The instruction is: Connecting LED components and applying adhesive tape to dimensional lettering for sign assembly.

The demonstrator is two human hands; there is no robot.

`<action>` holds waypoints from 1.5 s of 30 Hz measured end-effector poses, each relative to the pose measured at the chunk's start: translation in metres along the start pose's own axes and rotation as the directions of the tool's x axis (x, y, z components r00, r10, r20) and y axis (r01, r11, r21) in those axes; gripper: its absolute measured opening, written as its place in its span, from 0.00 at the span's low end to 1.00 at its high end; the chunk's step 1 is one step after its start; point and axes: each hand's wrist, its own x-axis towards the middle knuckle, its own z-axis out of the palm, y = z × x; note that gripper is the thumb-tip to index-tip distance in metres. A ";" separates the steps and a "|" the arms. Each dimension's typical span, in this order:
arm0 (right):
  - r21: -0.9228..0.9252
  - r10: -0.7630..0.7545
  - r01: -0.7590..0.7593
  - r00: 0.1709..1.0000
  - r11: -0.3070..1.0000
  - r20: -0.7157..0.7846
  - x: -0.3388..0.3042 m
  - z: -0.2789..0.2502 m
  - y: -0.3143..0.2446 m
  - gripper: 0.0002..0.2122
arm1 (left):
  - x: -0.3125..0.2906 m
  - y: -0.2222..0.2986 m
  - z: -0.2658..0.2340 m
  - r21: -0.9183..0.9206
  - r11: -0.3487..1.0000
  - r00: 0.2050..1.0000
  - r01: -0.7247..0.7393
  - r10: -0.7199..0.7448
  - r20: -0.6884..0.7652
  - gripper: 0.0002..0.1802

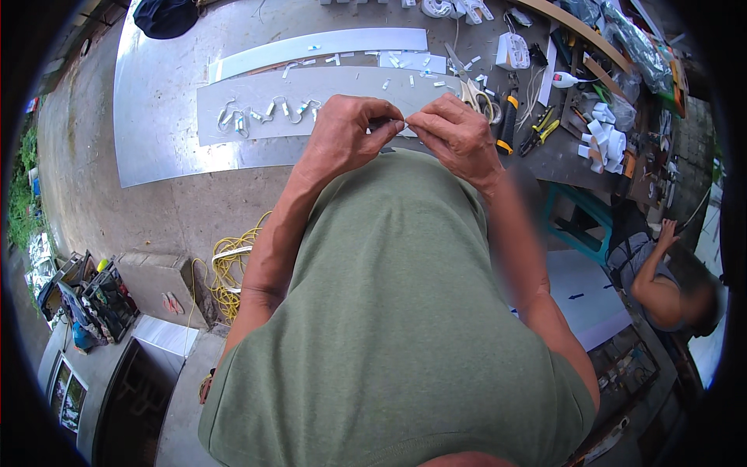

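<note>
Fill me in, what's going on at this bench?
A person in a green shirt has the left hand and right hand nearly fingertip to fingertip, both pinched; whatever is between them is too small to tell. They are above a flat grey sheet, where a wired string of small white modules lies on the person's left. Scissors with beige handles and yellow-handled pliers lie on the right, not in either hand.

Bench (548, 165), left: sheet (159, 117), cap (165, 17) near its far left corner
Panel (327, 84): on the sheet, module string (239, 124) on its left half
Strip (334, 45): behind the panel
Scissors (473, 100): at the panel's right end
Pliers (537, 136): right of the scissors, by the bench's near edge
</note>
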 end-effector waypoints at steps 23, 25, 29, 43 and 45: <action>0.080 0.152 -0.172 0.967 0.982 0.204 -0.005 -0.004 0.005 0.04 | 0.005 -0.002 0.002 -0.091 0.995 0.988 0.037 -0.023 0.153 0.11; 0.102 0.189 -0.211 0.963 0.972 0.191 -0.006 -0.004 0.004 0.03 | 0.005 -0.005 0.003 -0.131 0.991 0.989 0.039 -0.019 0.148 0.12; 0.129 0.223 -0.244 0.962 0.961 0.158 -0.008 0.000 0.002 0.03 | 0.004 -0.010 0.008 -0.243 0.963 0.986 0.120 -0.087 0.144 0.12; 0.122 0.212 -0.225 0.971 0.967 0.112 -0.005 0.007 -0.003 0.05 | 0.006 -0.019 0.018 -0.094 0.989 0.984 0.117 -0.102 0.148 0.16; 0.120 0.214 -0.228 0.970 0.966 0.119 -0.004 0.005 -0.003 0.05 | 0.007 -0.018 0.017 0.016 0.998 0.990 0.058 -0.060 0.130 0.15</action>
